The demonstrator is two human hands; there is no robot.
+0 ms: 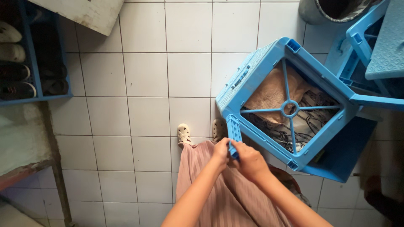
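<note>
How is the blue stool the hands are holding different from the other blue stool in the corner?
The held stool is tipped over, showing its open underside with crossed ribs; the corner stool shows its patterned seat. Both hands, left hand and right hand, grip the held stool's leg; nothing touches the corner stool. Both are light blue plastic.

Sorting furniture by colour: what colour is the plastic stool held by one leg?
Light blue plastic stool, clearest in the head view.

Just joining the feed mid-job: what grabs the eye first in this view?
A bright blue plastic stool, tipped so its underside faces the camera, fills the right centre; crumpled cloth shows through its cross brace. Both hands, left hand and right hand, grip one stool leg at lower centre, above a white tiled floor.
</note>
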